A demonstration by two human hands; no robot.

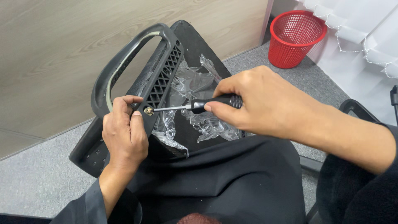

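Note:
A black plastic chair armrest (pixel 137 62) with a looped top and a ribbed lattice side stands against a black chair seat (pixel 195 45). My left hand (pixel 124 132) grips the armrest's lower part, its fingers beside a brass-coloured screw (pixel 148 110). My right hand (pixel 257 99) is closed around the black handle of a screwdriver (pixel 195 106). The screwdriver's thin metal shaft lies level and its tip sits in the screw head.
Crumpled clear plastic wrap (pixel 199 120) lies over the seat behind the armrest. A red mesh waste basket (pixel 294 37) stands at the back right on grey carpet, next to a white curtain (pixel 365 37). A wood-grain wall panel (pixel 62 49) runs along the left. Black cloth covers my lap.

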